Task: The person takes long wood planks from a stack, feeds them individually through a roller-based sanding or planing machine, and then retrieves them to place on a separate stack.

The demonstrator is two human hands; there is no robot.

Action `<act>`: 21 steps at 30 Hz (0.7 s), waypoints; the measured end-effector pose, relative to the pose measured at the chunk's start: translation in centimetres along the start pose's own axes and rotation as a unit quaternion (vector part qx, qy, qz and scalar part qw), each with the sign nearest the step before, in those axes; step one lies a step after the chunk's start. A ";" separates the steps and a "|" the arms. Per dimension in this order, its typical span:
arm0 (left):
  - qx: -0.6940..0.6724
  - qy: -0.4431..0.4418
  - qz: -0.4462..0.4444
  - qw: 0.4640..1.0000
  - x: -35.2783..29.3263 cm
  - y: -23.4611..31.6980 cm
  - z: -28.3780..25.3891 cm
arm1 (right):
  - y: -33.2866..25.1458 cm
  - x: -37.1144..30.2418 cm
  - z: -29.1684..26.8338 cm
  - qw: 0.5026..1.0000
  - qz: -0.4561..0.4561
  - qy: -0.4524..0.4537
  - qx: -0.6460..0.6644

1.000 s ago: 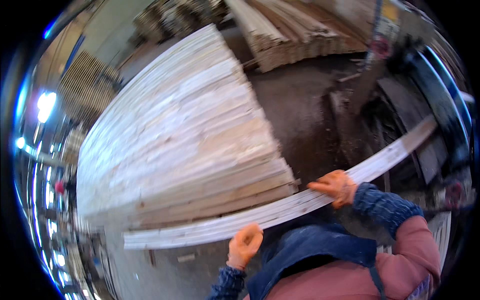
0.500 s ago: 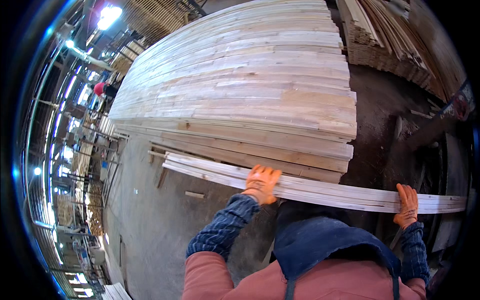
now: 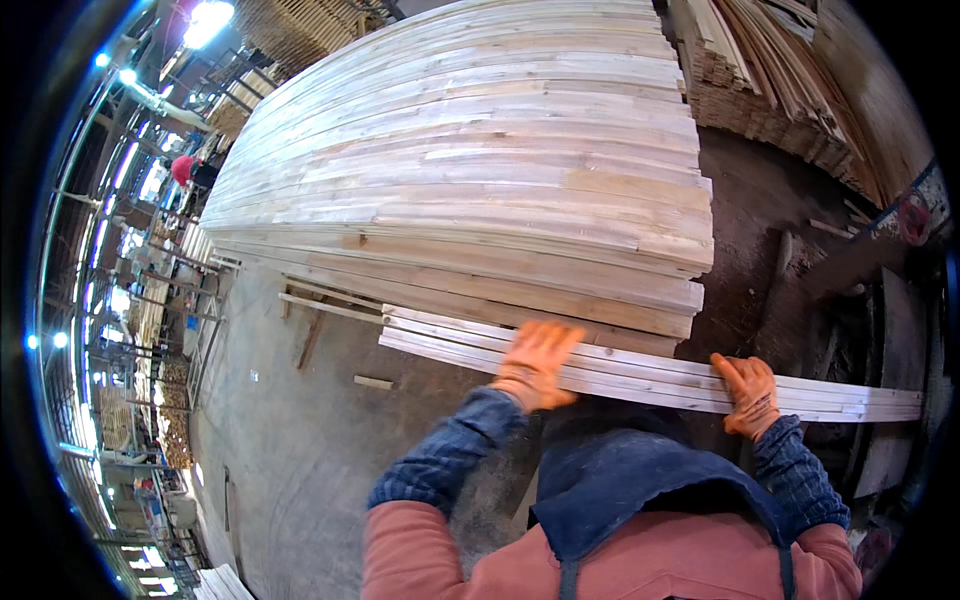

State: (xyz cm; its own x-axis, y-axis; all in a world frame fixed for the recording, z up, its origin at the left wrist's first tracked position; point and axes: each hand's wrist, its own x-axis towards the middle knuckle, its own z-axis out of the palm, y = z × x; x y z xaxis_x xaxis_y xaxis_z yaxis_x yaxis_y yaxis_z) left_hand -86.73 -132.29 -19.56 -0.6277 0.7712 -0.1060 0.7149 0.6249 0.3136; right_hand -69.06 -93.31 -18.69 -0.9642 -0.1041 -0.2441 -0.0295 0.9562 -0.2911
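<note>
Several pale wooden slats (image 3: 650, 373) lie side by side in a long narrow bundle across the front of my body. My left hand (image 3: 540, 365), in an orange glove, is slightly blurred, its fingers hooked over the far edge of the slats near their left part. Farther right, my right hand (image 3: 750, 393), gloved the same way, grips the bundle from the near side with fingers over the top. Just beyond stands a big stack of planks (image 3: 480, 150), its near side running alongside the slats.
A wooden strip (image 3: 330, 307) pokes out beyond the slats' left end. On the concrete floor (image 3: 300, 460) lies a short wood offcut (image 3: 374, 382). More lumber (image 3: 770, 100) is stacked at far right. Another person in a red hat (image 3: 182, 170) is at far left.
The slats have slid to the right, so more of the strip at their left end shows. My right hand has moved left along them, closer to my left hand.
</note>
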 end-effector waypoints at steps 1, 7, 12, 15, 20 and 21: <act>0.040 -0.003 0.003 0.999 -0.8 -2.1 -1.4 | 0.8 -0.5 0.0 1.000 0.018 -0.014 -0.013; 0.141 0.046 0.010 0.989 -2.9 -8.4 -3.8 | 6.9 -5.2 -0.1 0.995 0.083 -0.031 -0.045; 0.126 0.022 0.033 0.991 -4.2 -7.9 0.9 | 10.5 -4.7 0.3 0.985 0.100 -0.067 -0.121; 0.120 0.054 0.031 0.991 -5.4 -7.9 4.9 | 11.0 -5.5 2.0 0.980 0.144 -0.063 -0.119; 0.070 0.038 0.087 0.993 -1.1 -3.8 6.6 | 15.2 -8.7 3.3 0.965 0.216 0.005 -0.149; 0.066 0.039 0.093 0.993 0.3 -2.9 7.3 | 15.7 -9.0 2.8 0.962 0.230 -0.004 -0.145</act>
State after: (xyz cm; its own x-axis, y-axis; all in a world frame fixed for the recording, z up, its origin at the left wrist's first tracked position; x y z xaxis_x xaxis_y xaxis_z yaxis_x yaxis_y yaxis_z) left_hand -86.74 -133.00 -27.38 -0.4985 0.8667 0.0173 0.8519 0.4861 0.1946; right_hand -60.14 -78.14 -23.68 -0.8911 0.3467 -0.2927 0.3259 0.9379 0.1189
